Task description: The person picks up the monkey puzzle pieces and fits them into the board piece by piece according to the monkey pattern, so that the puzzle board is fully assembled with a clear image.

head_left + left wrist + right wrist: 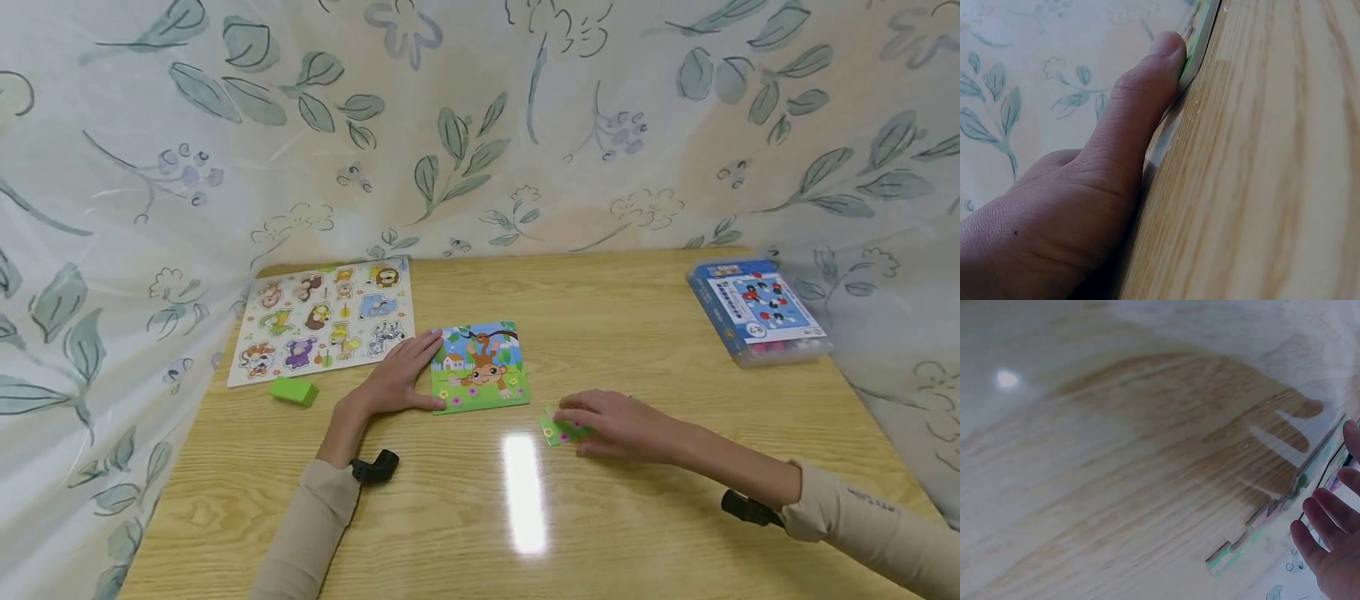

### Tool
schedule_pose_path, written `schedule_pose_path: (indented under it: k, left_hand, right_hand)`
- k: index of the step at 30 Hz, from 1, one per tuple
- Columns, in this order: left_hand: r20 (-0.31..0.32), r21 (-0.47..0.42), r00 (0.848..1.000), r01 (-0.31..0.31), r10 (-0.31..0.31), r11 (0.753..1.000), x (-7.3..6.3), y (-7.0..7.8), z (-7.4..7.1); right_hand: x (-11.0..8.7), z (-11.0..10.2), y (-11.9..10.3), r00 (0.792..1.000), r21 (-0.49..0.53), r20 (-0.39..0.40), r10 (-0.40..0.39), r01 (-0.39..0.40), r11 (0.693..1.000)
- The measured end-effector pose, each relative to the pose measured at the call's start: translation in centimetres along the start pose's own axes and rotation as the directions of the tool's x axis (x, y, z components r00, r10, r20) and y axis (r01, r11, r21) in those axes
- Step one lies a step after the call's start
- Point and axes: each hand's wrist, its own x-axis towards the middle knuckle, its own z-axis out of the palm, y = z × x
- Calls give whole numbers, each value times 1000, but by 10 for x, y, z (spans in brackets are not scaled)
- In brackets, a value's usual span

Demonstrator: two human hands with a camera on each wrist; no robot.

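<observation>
A square monkey picture puzzle lies flat on the table. My left hand rests along its left edge, fingers towards the top left corner and thumb at the bottom left. In the left wrist view, the thumb of my left hand touches the puzzle's side. Over a small green puzzle piece with flowers is my right hand, hiding part of it. In the right wrist view, the loosely bent fingers of my right hand are beside a green-edged piece, without a visible grip.
A white animal puzzle board lies at the back left, with a green block in front of it. A blue boxed set stands at the back right. Behind the wooden table hangs a flowered cloth.
</observation>
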Motion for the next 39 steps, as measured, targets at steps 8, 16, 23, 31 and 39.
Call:
schedule_pose_path:
  k: [8,16,23,31,39]
  left_hand:
    - [9,4,1000,20,-20,1000,0,2,0]
    - [-3,13,1000,11,-11,1000,-2,0,1]
    - [-8,12,1000,0,0,1000,-1,-1,2]
    - [-17,8,1000,-8,8,1000,-1,-1,1]
    - [-12,9,1000,5,-5,1000,-2,1,1]
  right_hand:
    - [3,3,1,999,31,22,47,-47,998]
    - [10,6,-1,999,-16,-31,-11,11,1000]
    - [18,6,-2,997,-37,-52,-58,56,998]
    - [20,9,0,994,-61,-50,-101,98,993]
    - [22,8,0,983,-68,-77,-164,159,985]
